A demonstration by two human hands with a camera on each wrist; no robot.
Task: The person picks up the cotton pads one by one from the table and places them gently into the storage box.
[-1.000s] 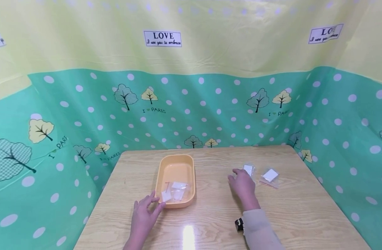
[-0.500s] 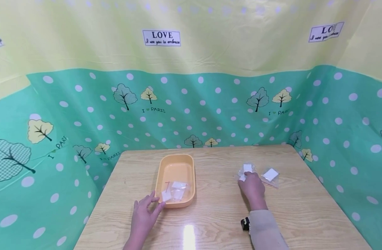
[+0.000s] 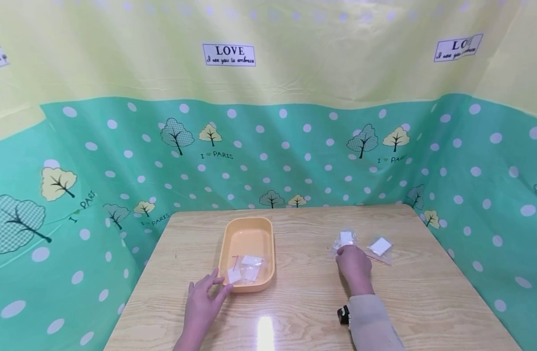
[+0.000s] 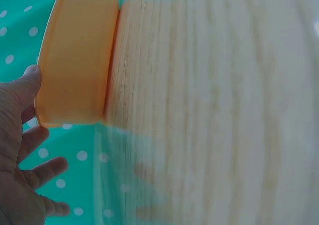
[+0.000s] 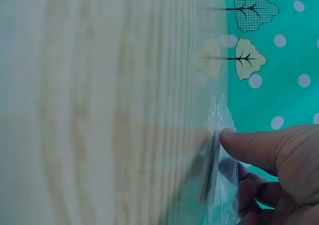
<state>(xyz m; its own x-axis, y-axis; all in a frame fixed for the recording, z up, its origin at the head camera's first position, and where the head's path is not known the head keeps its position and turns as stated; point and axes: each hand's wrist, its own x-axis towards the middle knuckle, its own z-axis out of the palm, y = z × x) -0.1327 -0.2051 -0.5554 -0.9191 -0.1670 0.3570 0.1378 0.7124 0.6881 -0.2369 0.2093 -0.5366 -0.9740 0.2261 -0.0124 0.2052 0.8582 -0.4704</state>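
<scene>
My left hand [image 3: 201, 306] is at the near left corner of a shallow orange plastic tray [image 3: 228, 234]. In the left wrist view its thumb and index finger touch the rim and the other fingers are spread. Inside the tray lie several small clear zip bags [image 3: 252, 270] with white pieces in them. My right hand [image 3: 355, 265] pinches another clear zip bag [image 5: 224, 185] between thumb and fingers, as the right wrist view shows; from the head it is mostly hidden. Just beyond that hand lies a bag with a white square [image 3: 346, 238].
To the right of the right hand lies one more red-striped zip bag [image 3: 380, 247] with a white piece. The wooden table [image 3: 294, 312] ends at a green dotted curtain [image 3: 308, 146] behind and at the sides. A small black object [image 3: 343, 315] is at the right sleeve.
My right hand has moved right and slightly nearer, from the left of the bags onto them, and now pinches one. My left hand and the tray have stayed put.
</scene>
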